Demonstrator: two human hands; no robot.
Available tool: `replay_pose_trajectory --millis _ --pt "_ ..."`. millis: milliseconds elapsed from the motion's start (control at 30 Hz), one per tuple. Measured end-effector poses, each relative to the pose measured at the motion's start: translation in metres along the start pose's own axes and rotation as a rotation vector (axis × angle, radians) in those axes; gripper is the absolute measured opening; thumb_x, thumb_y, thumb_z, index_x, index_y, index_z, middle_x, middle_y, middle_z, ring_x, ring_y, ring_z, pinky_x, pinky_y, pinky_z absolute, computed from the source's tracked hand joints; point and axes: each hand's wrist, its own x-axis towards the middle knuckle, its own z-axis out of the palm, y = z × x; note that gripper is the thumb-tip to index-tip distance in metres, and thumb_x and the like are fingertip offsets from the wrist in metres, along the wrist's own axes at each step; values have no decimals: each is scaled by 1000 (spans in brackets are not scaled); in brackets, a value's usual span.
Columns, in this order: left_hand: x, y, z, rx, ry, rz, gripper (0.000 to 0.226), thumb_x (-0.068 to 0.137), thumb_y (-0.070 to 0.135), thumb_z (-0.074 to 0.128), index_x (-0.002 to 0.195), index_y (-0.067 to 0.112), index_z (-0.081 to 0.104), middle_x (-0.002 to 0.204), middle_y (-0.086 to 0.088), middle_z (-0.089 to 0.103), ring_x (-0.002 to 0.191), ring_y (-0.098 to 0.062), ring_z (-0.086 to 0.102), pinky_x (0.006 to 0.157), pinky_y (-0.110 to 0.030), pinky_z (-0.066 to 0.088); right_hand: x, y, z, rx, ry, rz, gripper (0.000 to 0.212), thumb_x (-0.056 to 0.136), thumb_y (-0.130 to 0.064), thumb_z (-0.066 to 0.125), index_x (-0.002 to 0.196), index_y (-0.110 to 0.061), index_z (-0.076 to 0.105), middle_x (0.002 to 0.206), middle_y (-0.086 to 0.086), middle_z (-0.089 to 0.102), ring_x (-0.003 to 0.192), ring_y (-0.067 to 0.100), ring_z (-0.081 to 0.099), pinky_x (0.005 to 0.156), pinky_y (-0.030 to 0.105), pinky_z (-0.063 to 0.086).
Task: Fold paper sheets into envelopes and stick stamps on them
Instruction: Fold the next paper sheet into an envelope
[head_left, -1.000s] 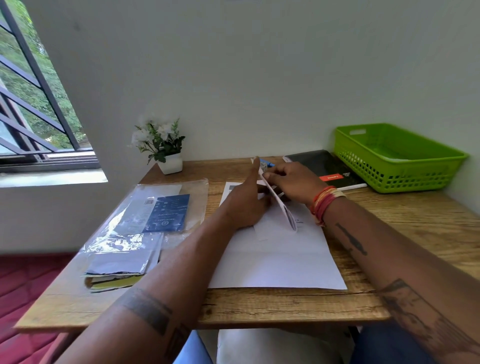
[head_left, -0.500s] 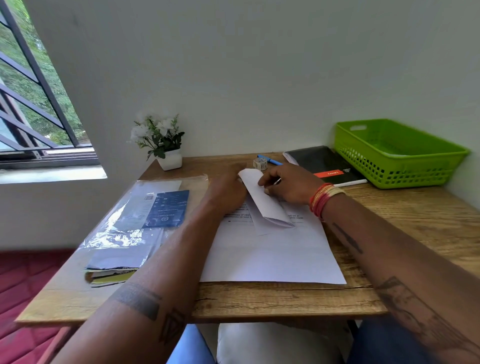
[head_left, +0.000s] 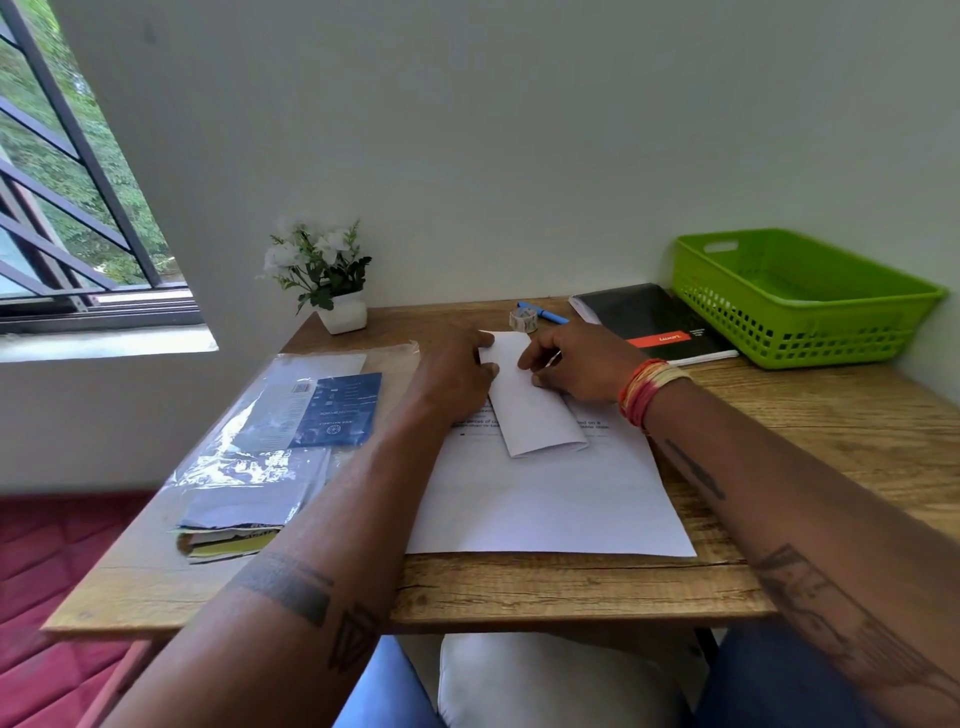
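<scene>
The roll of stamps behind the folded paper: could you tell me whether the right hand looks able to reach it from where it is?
Probably yes. The roll of stamps stands just beyond the right hand, with bare table between them; the hand would first have to leave the folded paper.

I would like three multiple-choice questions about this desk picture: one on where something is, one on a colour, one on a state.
1. Where does the flower pot stand?
A. At the far left corner of the desk
B. Inside the basket
C. On the notebook

2. What colour is the basket?
A. Red
B. Green
C. White

3. In what state is the small paper under the left hand and right hand?
A. Crumpled into a ball
B. Torn in two pieces
C. Folded, lying flat on the large sheet

Answers:
1 A: the pot sits by the wall, near the window side.
2 B: its plastic walls are bright green.
3 C: its folded near edge shows, and it rests on the open sheet.
</scene>
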Motion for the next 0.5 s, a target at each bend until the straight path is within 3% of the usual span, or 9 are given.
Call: replay_pose_trajectory --millis 200,367,500 --pt "-3 2 4 169 -55 64 46 97 31 61 143 32 52 150 -2 48 133 -24 49 110 -40 40 2 3 1 -1 1 -9 24 89 -21 73 111 -30 72 107 -13 64 90 1 55 76 10 37" --pt "-3 3 6 280 -115 100 42 102 31 52 144 31 52 154 -8 41 138 -27 43 113 -42 37 2 4 1 -5 16 -1 20 89 -21 74 107 -29 72 100 -17 61 82 -4 54 68 4 33" --pt "-8 5 4 325 -72 112 40 101 33 53 141 35 55 163 -3 30 144 -27 38 113 -41 33 2 2 1 -46 15 -10 14 88 -22 74 97 -32 72 86 -26 55 75 -10 49 58 0 31"
